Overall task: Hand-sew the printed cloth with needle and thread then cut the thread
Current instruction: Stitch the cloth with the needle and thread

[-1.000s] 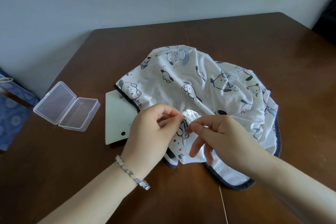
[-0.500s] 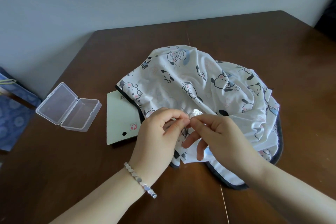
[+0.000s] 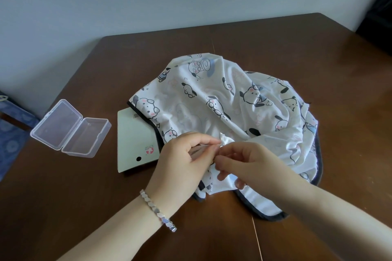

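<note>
Printed cloth bunched on worktop, left hand pinching a raised fold, right hand pinching at it, presumably the needle, too small to see; 2 hands should keep fold taut, draw thread gently.

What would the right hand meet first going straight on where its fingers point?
Probably the left hand, whose fingertips pinch a fold of the printed cloth right beside the right hand; depth is unclear.

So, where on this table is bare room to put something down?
Bare table right of the printed cloth and behind it; also in front of the clear box. Crowded: card, left hand and right hand at the cloth's near edge.
</note>
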